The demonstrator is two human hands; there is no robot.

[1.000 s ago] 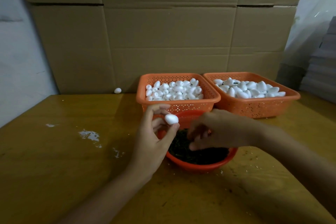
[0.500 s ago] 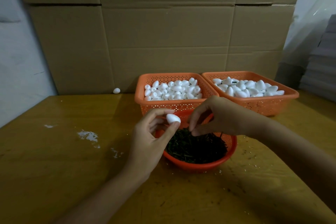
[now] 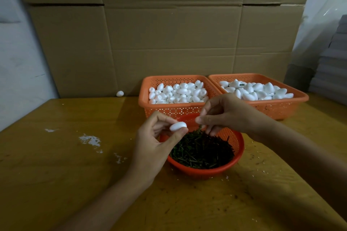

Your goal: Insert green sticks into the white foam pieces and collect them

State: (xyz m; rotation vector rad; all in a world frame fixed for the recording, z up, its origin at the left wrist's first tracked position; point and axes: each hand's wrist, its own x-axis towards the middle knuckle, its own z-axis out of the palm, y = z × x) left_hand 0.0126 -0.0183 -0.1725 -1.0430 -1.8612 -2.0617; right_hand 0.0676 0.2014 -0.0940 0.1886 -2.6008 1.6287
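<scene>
A wall of cardboard boxes [image 3: 169, 43] stands behind the table [image 3: 56, 174]. Two orange baskets of white foam pieces sit side by side at the back, the left basket [image 3: 169, 109] at 12 o'clock from the round basket [image 3: 206, 171] and the right basket [image 3: 281, 107] at 1 o'clock. The round basket holds a heap of green sticks [image 3: 202, 152]. Above its 10 o'clock rim the left hand [image 3: 154, 142] pinches a foam piece [image 3: 178, 126] between thumb and curled fingers. At its 12 o'clock edge, the right hand [image 3: 229, 116] pinches a green stick [image 3: 199, 129] at its fingertips, just beside that piece but not touching it. A stray foam piece [image 3: 120, 93] lies at 10 o'clock by the cardboard.
</scene>
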